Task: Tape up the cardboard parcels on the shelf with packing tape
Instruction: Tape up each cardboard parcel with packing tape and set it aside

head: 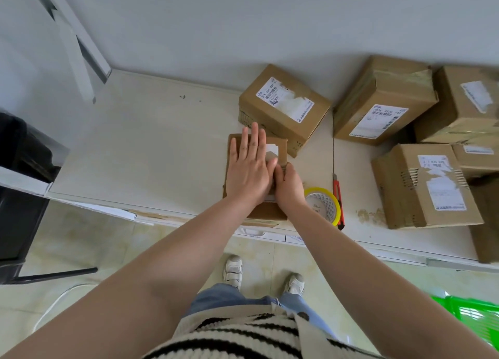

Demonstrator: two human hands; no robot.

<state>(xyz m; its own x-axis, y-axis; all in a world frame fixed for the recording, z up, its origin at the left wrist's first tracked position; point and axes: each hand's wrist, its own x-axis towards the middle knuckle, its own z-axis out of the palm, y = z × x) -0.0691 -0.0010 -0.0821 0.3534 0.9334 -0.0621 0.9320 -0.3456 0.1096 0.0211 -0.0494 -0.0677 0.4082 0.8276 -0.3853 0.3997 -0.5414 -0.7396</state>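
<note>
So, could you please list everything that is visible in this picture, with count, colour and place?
small parcel: 1, brown, front of shelf, under both hands
other parcels: about 5, brown with white labels, back and right of shelf
tape roll: 1, clear with yellow core, front edge, right of the small parcel
knife: 1, red and black, lying right beside the tape roll
shelf: 1, white, across the middle
basket: 1, green, floor, lower right
bin: 1, black, left of shelf
shoes: 2, white, floor tiles below
left hand: flat, fingers straight, pressing the small parcel's top
right hand: fingers curled in a grip at the small parcel's right edge
</note>
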